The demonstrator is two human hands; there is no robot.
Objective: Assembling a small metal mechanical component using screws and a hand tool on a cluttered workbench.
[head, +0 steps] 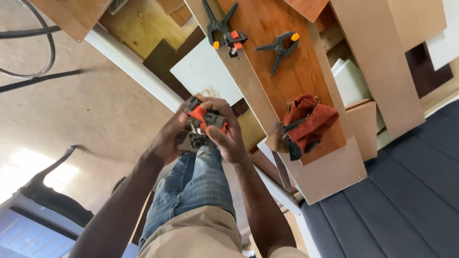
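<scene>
1. Together, the left hand [168, 141] and right hand [228, 138] close around one orange-and-black clamp [203, 120], gripping it from both sides above the jeans-clad knee [196, 175].
2. Beyond, two spring clamps [222, 23] [279, 46] lie flat on the reddish board [269, 18], mid-board.
3. Nearer, a red rag [305, 123] sits by that board's near edge.
</scene>
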